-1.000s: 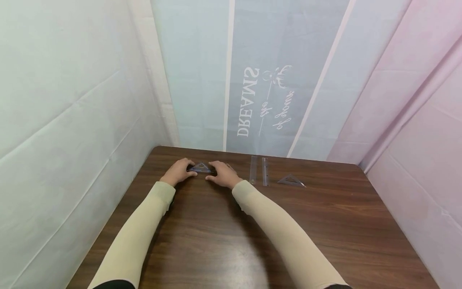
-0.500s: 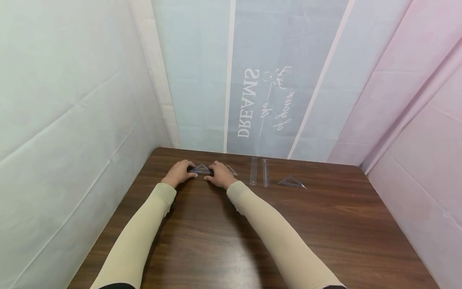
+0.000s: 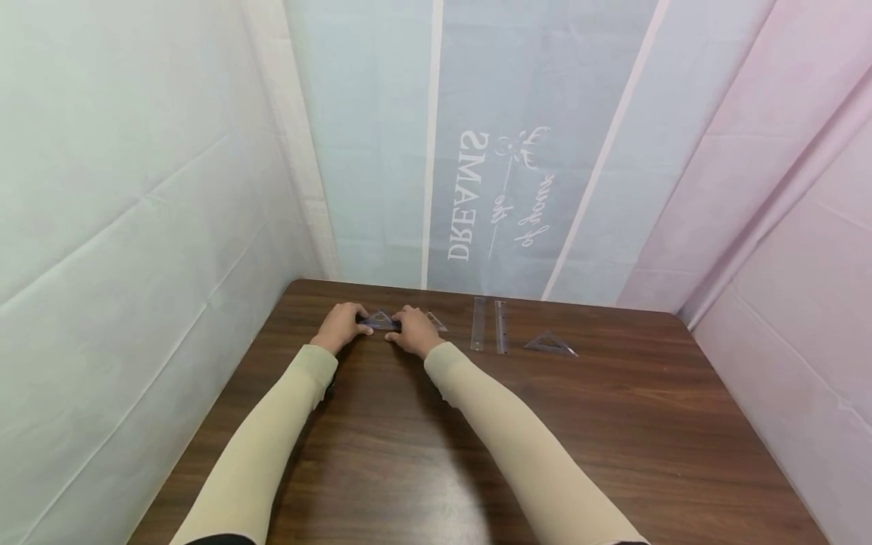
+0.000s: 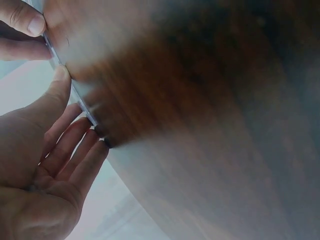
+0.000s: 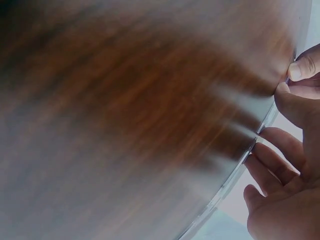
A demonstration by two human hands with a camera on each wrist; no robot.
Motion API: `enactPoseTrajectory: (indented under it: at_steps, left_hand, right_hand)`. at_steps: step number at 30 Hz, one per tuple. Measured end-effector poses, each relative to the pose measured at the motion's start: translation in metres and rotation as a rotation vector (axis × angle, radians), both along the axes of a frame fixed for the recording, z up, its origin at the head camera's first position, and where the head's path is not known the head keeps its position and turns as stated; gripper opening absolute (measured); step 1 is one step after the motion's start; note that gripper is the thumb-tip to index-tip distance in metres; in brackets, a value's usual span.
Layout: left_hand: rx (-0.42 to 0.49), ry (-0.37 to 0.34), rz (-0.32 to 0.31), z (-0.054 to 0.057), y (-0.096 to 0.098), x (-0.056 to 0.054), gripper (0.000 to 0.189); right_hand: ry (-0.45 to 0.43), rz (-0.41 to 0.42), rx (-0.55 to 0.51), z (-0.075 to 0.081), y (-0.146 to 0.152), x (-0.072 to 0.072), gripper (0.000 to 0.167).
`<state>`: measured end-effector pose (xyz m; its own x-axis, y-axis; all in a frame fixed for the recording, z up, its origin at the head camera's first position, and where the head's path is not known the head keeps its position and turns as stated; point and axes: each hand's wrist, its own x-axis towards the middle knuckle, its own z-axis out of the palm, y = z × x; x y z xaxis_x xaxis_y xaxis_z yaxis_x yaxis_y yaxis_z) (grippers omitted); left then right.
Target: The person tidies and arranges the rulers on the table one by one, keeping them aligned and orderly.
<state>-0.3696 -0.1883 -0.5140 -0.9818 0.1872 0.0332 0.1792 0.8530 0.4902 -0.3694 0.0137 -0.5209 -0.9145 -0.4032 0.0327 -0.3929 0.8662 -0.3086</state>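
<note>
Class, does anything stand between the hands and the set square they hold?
Nothing visible does: the left hand and right hand grip the set square at opposite ends. Another clear piece lies on the right hand's other side.

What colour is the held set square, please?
The set square looks transparent bluish-grey, clearest in the head view.

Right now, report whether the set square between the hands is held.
Held: left hand and right hand grip the set square at opposite ends.
</note>
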Motion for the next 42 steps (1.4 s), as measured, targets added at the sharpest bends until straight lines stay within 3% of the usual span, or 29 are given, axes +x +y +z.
enactPoseTrajectory:
  at_steps: [20, 28, 42]
  left_hand:
    - [-0.022, 0.021, 0.018, 0.004, 0.004, 0.003, 0.036]
    - [-0.039, 0.008, -0.02, 0.003, 0.005, 0.002, 0.034]
    - [-0.016, -0.038, -0.033, 0.003, 0.003, 0.004, 0.036]
  right_hand:
    - [0.07, -0.012, -0.029, 0.002, -0.009, 0.007, 0.039]
    - [0.057, -0.042, -0.078, -0.001, -0.011, 0.009, 0.036]
    - [0.008, -0.097, -0.144, -0.004, -0.013, 0.009, 0.036]
